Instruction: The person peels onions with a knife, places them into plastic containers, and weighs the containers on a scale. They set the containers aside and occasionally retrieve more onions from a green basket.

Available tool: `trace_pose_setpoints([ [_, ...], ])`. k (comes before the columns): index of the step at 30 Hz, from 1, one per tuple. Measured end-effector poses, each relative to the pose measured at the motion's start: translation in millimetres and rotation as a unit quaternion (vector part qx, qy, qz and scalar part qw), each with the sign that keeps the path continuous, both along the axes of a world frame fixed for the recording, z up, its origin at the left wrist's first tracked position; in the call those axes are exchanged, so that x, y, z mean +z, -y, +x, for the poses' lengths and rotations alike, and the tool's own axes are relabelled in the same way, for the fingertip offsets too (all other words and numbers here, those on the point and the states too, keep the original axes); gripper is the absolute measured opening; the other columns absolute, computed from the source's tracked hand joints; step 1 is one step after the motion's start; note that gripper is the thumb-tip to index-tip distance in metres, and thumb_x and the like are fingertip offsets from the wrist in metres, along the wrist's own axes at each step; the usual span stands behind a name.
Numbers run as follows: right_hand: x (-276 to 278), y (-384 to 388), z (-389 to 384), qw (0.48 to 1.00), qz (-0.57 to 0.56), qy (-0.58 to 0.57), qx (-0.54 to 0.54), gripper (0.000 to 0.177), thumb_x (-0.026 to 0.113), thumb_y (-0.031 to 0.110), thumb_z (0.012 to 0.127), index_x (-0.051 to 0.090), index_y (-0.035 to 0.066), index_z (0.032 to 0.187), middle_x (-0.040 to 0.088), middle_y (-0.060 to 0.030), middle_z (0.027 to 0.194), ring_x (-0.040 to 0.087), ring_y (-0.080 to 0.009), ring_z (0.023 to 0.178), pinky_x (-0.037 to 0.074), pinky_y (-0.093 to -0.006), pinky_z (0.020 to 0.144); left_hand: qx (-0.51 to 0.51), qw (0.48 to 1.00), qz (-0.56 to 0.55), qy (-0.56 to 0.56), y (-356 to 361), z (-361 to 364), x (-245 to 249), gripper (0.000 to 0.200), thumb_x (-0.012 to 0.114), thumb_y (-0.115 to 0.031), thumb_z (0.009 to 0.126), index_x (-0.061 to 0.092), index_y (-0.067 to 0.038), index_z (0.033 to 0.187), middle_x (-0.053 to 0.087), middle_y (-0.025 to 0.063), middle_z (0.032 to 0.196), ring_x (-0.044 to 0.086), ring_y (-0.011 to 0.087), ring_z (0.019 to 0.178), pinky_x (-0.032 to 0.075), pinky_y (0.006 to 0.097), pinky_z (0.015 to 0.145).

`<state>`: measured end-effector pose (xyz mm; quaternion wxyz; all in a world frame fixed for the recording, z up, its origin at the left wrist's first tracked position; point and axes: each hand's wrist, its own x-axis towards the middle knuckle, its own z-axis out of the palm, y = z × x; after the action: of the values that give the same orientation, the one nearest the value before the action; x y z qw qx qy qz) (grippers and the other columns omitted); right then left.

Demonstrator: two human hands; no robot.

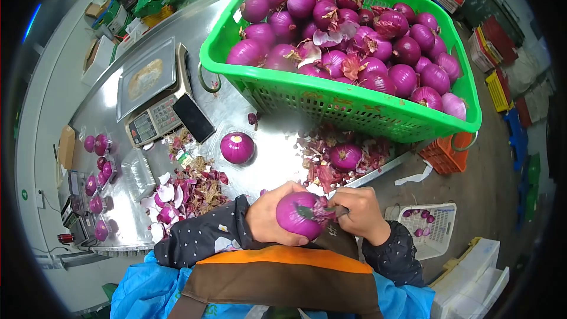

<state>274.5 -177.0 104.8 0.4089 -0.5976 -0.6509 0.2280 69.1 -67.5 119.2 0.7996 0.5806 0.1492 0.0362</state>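
My left hand (270,218) is wrapped round a large purple onion (298,220), just above my apron. My right hand (361,210) is closed at the onion's dry neck, on what looks like a small dark knife (305,212) lying against the skin; peel partly hides it. Beyond my hands, one peeled-looking onion (237,147) sits alone on the metal table (274,156). Another onion (345,157) rests among scattered skins. A green crate (348,97) heaped with purple onions stands at the far side.
A digital scale (155,119) with a black phone (194,118) leaning on it stands at left. Onion peelings (201,192) and clear plastic trays (137,174) lie nearer. Packed onions (101,230) line the left edge. A white basket (440,239) and an orange crate (447,155) sit right, below table height.
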Motion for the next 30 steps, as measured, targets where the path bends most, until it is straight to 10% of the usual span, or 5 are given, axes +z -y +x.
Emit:
trace_pose_setpoints([
  [16,-4.0,6.0,-2.3,0.995,0.044,0.093,-0.007,0.013,0.060,0.001,0.053,0.057,0.006,0.065,0.052,-0.0067,0.060,0.054,-0.0264,0.050,0.041,-0.0342,0.045,-0.103,0.992,-0.066,0.040,-6.9,6.6,12.5,0.072,0.085,-0.011,0.061,0.045,-0.002,0.120,0.057,0.0076,0.110,0.055,0.0152,0.100,0.045,0.0308,0.086],
  [21,-6.0,4.3,-7.5,0.995,0.049,0.081,-0.034,0.012,0.058,0.000,0.054,0.057,0.004,0.065,0.051,-0.0082,0.059,0.054,-0.0280,0.051,0.040,-0.0350,0.046,0.113,0.914,0.388,-0.042,7.9,11.9,33.5,0.062,0.083,-0.012,0.061,0.051,-0.004,0.114,0.061,0.0107,0.095,0.062,0.0261,0.088,0.049,0.0329,0.077],
  [30,-45.1,21.5,-8.6,0.983,0.012,-0.026,-0.180,0.011,0.051,-0.008,0.063,0.059,-0.003,0.068,0.058,-0.0130,0.063,0.055,-0.0217,0.053,0.042,-0.0277,0.052,0.261,0.832,0.488,0.040,-0.1,15.6,11.4,0.060,0.080,-0.007,0.058,0.052,-0.002,0.111,0.058,0.0170,0.099,0.062,0.0317,0.087,0.050,0.0354,0.076],
])
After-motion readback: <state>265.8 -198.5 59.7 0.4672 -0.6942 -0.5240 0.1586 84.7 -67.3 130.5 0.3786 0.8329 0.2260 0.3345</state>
